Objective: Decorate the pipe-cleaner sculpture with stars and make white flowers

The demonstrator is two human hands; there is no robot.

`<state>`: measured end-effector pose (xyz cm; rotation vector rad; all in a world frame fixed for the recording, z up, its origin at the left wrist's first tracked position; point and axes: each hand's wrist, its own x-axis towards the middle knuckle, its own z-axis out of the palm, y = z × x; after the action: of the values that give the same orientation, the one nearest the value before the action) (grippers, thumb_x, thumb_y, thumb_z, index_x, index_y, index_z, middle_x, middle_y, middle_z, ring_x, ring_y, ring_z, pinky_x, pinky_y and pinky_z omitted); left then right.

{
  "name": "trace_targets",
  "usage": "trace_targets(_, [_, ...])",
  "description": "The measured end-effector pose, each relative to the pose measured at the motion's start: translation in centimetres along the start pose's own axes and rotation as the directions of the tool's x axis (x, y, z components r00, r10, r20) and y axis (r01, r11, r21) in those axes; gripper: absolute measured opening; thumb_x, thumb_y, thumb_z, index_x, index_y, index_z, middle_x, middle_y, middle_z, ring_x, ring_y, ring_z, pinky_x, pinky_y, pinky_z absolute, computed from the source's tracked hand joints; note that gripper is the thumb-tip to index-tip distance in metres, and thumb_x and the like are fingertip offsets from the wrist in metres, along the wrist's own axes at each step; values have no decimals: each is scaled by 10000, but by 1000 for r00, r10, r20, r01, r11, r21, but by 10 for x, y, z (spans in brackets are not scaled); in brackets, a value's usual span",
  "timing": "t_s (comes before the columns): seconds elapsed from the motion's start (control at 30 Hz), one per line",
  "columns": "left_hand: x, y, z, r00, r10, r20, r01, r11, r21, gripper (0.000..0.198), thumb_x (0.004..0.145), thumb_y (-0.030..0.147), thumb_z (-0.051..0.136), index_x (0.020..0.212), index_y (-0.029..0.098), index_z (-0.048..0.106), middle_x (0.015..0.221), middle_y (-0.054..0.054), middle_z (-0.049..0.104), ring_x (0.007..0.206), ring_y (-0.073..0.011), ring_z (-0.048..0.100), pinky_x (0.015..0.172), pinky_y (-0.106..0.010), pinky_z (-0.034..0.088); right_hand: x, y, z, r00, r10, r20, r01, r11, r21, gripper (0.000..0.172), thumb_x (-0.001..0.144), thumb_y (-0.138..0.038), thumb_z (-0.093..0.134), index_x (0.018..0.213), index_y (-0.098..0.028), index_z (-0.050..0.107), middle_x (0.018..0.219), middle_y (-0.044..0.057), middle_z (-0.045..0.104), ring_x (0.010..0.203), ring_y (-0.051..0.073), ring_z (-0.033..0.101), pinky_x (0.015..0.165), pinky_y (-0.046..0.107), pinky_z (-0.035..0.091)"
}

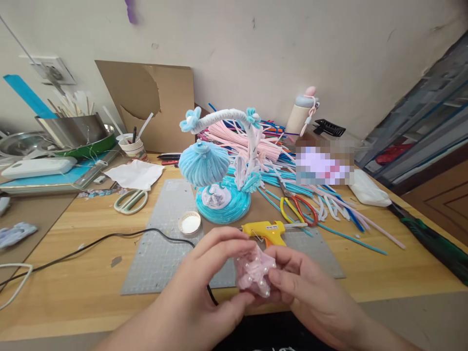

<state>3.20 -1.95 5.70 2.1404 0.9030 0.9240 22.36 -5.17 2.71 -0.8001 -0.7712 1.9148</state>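
Observation:
Low in front of me, a small pink craft piece [256,270] dotted with shiny, pearl-like beads is held by both hands; its exact kind is unclear. My left hand [215,273] closes round its left side, fingers over the top and thumb underneath. On the right edge my right hand [298,280] grips it with thumb and fingers. Just beyond lies a yellow glue gun [265,230]. Behind it stands a blue and white pipe-cleaner lamp [204,163] with a hanging shade, small flowers and a round blue base. A small dish of white material [190,223] sits left of that base.
A grey cutting mat [146,258] lies under the work, crossed by a black cord [109,236]. Scissors with green-white handles [130,202] rest left; red-and-yellow-handled pliers [298,209] lie right. Bundled pipe cleaners [241,141], a bottle [300,117] and cardboard [171,102] stand behind.

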Motion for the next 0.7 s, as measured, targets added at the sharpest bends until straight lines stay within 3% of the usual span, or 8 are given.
trace_targets(0.17, [-6, -5, 6, 953, -91, -288, 94, 996, -3, 89, 786, 168, 593, 777, 253, 616, 1025, -51, 576, 981, -206, 582, 849, -381, 525, 2, 9, 2, 976, -188, -113, 162, 965, -207, 111, 829, -312, 650, 836, -203, 665, 813, 28, 680, 774, 148, 629, 771, 286, 506])
trace_targets(0.37, [-7, -5, 11, 947, -86, -311, 111, 992, 64, 98, 775, 181, 619, 793, 265, 666, 1014, -53, 574, 962, -213, 585, 821, -392, 523, 2, 3, 13, 924, -352, -153, 262, 870, -418, 78, 810, -312, 658, 797, -239, 681, 768, 19, 686, 731, 162, 634, 687, 263, 525])
trace_targets(0.7, [-5, 0, 12, 949, -59, -310, 91, 992, 89, 122, 757, 165, 633, 786, 277, 670, 1002, -40, 572, 947, -202, 586, 805, -378, 517, 1, 4, 15, 909, -386, -155, 289, 854, -433, 56, 806, -289, 667, 783, -240, 682, 727, 4, 674, 685, 126, 622, 641, 207, 521])
